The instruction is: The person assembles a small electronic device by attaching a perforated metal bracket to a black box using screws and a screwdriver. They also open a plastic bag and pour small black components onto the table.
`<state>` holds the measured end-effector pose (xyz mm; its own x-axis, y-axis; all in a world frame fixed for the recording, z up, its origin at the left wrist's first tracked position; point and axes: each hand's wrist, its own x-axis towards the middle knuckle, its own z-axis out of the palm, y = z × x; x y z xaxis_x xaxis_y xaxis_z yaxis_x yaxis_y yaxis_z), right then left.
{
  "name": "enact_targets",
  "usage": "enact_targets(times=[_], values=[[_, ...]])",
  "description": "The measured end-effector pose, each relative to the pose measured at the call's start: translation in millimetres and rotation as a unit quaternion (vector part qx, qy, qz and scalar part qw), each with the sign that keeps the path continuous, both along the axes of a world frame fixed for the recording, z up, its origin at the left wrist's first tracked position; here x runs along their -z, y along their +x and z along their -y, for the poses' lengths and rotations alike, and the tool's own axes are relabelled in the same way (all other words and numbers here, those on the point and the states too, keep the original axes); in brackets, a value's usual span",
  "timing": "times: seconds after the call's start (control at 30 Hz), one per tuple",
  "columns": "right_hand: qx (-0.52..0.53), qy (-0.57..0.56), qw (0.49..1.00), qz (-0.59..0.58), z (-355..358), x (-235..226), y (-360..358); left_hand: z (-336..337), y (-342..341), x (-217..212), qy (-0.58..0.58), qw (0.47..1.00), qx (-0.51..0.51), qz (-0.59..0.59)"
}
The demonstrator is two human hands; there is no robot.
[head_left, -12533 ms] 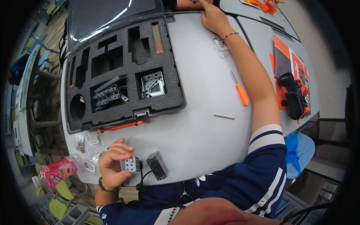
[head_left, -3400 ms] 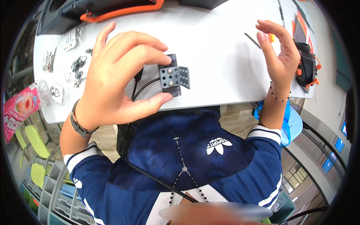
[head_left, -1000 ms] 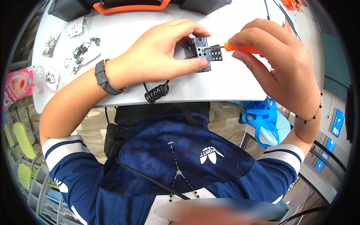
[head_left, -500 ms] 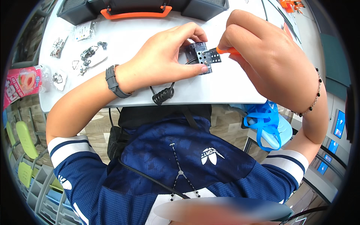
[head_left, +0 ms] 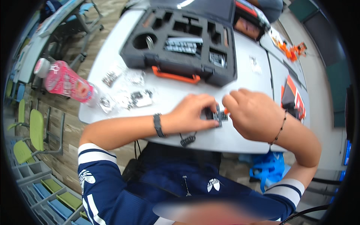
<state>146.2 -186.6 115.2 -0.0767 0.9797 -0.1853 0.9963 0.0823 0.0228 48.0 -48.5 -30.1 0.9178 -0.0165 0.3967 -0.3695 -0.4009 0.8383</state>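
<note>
My left hand (head_left: 189,114) grips a small dark block with a perforated metal bracket (head_left: 220,117) on its right side, fingers over the top and thumb along the near edge. My right hand (head_left: 252,115) is closed round an orange-handled screwdriver (head_left: 226,111) at the bracket's right; little more than a bit of orange shows, the rest being hidden by the fingers. Whether its tip touches a screw cannot be made out. A coiled black cable (head_left: 188,140) lies at the table's front edge, just below the left hand.
An open black case (head_left: 180,71) with cut-out foam and an orange handle (head_left: 176,75) stands behind my hands. Bags of small hardware (head_left: 140,99) lie left, beside a pink bottle (head_left: 71,82). Orange parts (head_left: 296,50) sit far right; a blue bag (head_left: 268,168) is below the table edge.
The view has tilted up, bringing the case's inside and the whole bottle into sight. Both hands keep hold of the bracket block and screwdriver; the right wrist has turned a little.
</note>
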Motion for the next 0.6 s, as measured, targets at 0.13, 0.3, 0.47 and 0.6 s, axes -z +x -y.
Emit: enact_targets(times=[0.13,0.3,0.47,0.6], values=[[-0.037,-0.056,0.997,0.036,-6.0,-9.8,2.7,-2.0,1.5,-2.7,-0.016,1.000,0.003,0.001],[-0.053,-0.069,0.991,0.100,-11.5,-12.6,-1.6,-4.3,-0.2,1.1,-0.022,1.000,0.012,0.013],[-0.036,-0.025,0.996,0.082,-11.3,-11.3,-5.9,-6.5,-0.3,2.6,-0.003,1.000,0.014,-0.018],[-0.043,-0.006,0.997,0.065,-5.6,-3.8,-0.7,-5.3,-1.8,-2.0,0.005,0.999,0.012,-0.040]])
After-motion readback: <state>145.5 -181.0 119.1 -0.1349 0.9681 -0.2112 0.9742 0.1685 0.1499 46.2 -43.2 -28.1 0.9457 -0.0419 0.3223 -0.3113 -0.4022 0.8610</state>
